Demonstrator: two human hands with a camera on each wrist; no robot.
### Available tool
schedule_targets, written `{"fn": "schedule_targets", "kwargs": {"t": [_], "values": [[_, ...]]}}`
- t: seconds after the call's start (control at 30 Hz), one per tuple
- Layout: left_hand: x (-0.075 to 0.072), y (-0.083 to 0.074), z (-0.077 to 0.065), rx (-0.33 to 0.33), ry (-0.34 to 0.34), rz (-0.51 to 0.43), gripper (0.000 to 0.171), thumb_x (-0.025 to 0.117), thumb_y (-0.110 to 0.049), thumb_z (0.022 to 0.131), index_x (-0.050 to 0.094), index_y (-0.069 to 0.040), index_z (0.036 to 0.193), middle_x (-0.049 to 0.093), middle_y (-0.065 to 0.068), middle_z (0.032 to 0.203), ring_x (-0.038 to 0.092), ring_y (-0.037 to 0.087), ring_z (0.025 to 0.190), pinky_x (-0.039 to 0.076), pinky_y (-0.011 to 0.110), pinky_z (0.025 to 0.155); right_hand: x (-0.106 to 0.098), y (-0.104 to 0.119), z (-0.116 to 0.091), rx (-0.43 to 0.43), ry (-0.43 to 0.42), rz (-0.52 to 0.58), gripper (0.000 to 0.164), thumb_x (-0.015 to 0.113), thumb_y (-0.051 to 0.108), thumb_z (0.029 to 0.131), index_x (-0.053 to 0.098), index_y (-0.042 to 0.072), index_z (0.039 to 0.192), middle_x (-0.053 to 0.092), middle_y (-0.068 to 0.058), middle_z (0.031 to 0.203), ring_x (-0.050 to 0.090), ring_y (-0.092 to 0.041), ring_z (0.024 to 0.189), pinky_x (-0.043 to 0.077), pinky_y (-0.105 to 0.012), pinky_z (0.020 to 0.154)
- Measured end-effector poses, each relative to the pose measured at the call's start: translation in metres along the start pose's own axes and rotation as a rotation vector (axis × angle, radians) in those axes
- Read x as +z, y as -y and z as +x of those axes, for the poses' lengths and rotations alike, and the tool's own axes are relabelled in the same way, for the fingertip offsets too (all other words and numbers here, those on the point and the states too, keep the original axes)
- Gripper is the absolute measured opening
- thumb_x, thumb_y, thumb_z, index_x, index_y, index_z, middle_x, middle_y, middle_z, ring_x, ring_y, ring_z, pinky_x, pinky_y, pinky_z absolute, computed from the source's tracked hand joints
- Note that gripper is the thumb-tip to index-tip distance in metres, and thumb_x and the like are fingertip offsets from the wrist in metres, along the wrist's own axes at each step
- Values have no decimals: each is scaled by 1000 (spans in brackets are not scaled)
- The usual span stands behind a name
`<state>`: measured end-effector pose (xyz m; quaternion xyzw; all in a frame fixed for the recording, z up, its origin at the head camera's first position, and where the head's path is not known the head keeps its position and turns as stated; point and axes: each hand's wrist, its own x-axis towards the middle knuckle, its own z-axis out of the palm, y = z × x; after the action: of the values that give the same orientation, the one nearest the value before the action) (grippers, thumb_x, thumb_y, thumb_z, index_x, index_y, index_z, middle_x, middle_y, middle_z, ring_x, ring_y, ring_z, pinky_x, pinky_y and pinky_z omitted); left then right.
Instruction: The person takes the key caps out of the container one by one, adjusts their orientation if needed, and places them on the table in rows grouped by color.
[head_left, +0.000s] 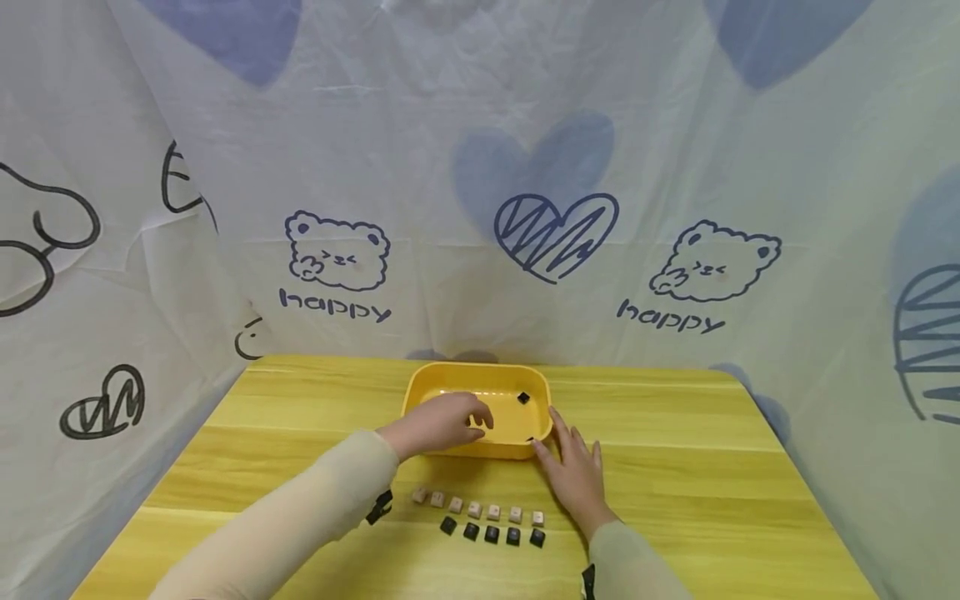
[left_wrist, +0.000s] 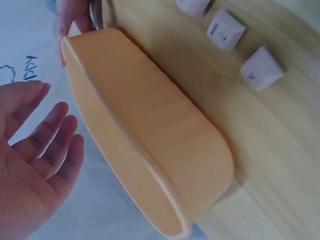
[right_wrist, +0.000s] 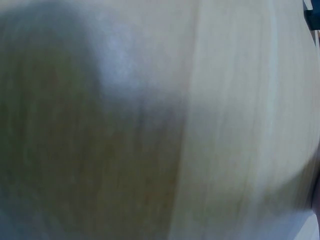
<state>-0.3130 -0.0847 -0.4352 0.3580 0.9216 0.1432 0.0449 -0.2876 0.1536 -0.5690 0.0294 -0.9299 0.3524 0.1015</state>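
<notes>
My left hand (head_left: 442,421) hovers over a yellow plastic tray (head_left: 480,451), its fingers loosely bent. In the left wrist view nothing lies in that hand (left_wrist: 35,155), and the tray (left_wrist: 150,105) is beside it. My right hand (head_left: 576,475) touches the tray's near right corner with extended fingers and thumb. Inside the tray, a black keycap (head_left: 523,398) lies toward the right; another small dark piece (head_left: 530,439) shows at the near right rim. In front of the tray, several white keycaps (head_left: 475,510) form a row, with a row of several black keycaps (head_left: 492,535) nearer me.
The wood-grain table (head_left: 675,467) carries the tray near its back edge. A white cloth (head_left: 450,283) with printed hearts and bears hangs behind and at both sides. The right wrist view shows mostly blurred table top (right_wrist: 230,125).
</notes>
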Motion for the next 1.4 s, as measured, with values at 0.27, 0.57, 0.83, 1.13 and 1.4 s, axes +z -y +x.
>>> {"fn": "schedule_targets", "kwargs": {"t": [0.27,0.57,0.83,1.13,1.4], "values": [[8,-1,38,24,193,-11,25,67,-11,93,69,-12,118,67,1,112,62,19,105,47,32,93,0,-1,1,3,-12,-4,71,44,62,95,22,33,156,39,-4,151,29,-39,140,-7,-56,113],[24,-1,62,-58,398,-149,28,53,-13,101,64,-18,126,64,-6,104,57,10,75,48,26,67,2,-4,0,-9,-37,-1,71,45,62,95,25,32,155,43,-6,149,32,-39,138,-3,-59,112],[39,-2,78,-12,381,-99,25,51,-19,102,67,-18,122,63,-6,109,55,10,79,46,28,77,0,-2,-1,-28,-42,-4,71,45,62,95,26,31,155,45,-8,147,33,-40,137,-1,-62,111],[50,-3,91,72,364,-26,26,51,-14,102,71,-15,118,66,-5,117,58,12,111,44,30,97,3,-2,-1,-33,-64,-7,70,46,62,95,28,31,154,47,-7,146,34,-39,137,-1,-61,112],[41,2,86,-89,471,-130,24,48,-17,103,71,-17,111,63,-6,97,53,8,80,47,29,73,2,-3,-1,-26,-59,-1,71,45,63,94,27,32,155,46,-6,146,33,-38,138,-2,-60,112]]}}
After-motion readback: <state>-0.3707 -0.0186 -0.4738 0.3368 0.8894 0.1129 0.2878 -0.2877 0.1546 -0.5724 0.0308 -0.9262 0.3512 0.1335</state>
